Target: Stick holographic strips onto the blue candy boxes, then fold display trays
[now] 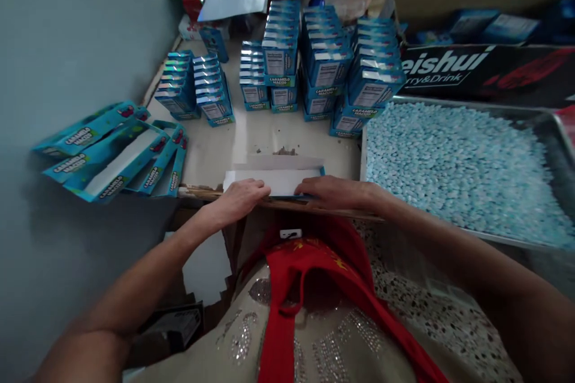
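A candy box (283, 181) lies at the table's front edge, its white inside facing up and one flap raised along the far side. My left hand (246, 194) is closed at the box's left part, fingers curled on the near edge. At the right end, my right hand (330, 191) grips the near wall, thumb and fingers bent around it; some fingertips are hidden. Flat blue caramel cartons (112, 152) lie fanned at the table's left corner.
Filled blue boxes stand in stacked rows (326, 72) at the back, with shorter rows (213, 93) to the left. A metal tray (365, 158) of pale blue candies (458, 167) sits at right, before a black carton (494, 75). Brown crumbs (285, 151) lie beyond the open box.
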Available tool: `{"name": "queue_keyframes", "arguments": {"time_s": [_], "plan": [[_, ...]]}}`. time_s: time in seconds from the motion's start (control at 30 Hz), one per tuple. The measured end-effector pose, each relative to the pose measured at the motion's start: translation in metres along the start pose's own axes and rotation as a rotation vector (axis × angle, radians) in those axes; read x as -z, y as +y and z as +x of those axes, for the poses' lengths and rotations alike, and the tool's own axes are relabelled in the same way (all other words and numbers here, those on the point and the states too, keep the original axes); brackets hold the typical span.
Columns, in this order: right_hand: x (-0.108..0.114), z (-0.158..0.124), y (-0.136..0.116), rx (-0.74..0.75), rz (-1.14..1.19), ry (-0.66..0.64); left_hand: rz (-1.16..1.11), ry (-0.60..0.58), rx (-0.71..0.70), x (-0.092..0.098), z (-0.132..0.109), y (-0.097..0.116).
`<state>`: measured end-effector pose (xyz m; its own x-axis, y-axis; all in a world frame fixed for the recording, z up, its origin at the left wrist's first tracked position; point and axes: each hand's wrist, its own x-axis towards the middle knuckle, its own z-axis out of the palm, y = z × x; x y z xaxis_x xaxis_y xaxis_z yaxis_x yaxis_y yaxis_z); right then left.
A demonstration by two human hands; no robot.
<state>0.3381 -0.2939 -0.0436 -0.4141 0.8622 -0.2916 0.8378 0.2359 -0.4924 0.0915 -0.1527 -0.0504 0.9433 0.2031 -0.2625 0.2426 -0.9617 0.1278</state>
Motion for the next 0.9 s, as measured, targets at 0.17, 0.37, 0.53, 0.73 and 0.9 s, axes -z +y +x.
{"name": "queue_keyframes", "arguments": {"time_s": [0.17,0.37,0.53,0.73,0.9], "plan": [[0.044,-0.009,0.023,0.102,-0.312,0.300,0.029,0.023,-0.055,0.016,0.022,-0.044],[0.040,0.023,0.046,0.262,-0.539,0.261,0.089,0.039,-0.197,0.049,0.095,-0.097],[0.022,0.033,0.023,0.131,-0.509,0.320,0.149,0.238,-0.185,0.087,0.105,-0.073],[-0.016,0.028,-0.040,-0.064,-0.429,0.546,-0.006,0.331,0.283,0.038,-0.009,0.027],[-0.041,0.034,-0.058,-0.125,-0.119,0.462,-0.116,0.499,0.448,-0.020,-0.030,0.058]]}}
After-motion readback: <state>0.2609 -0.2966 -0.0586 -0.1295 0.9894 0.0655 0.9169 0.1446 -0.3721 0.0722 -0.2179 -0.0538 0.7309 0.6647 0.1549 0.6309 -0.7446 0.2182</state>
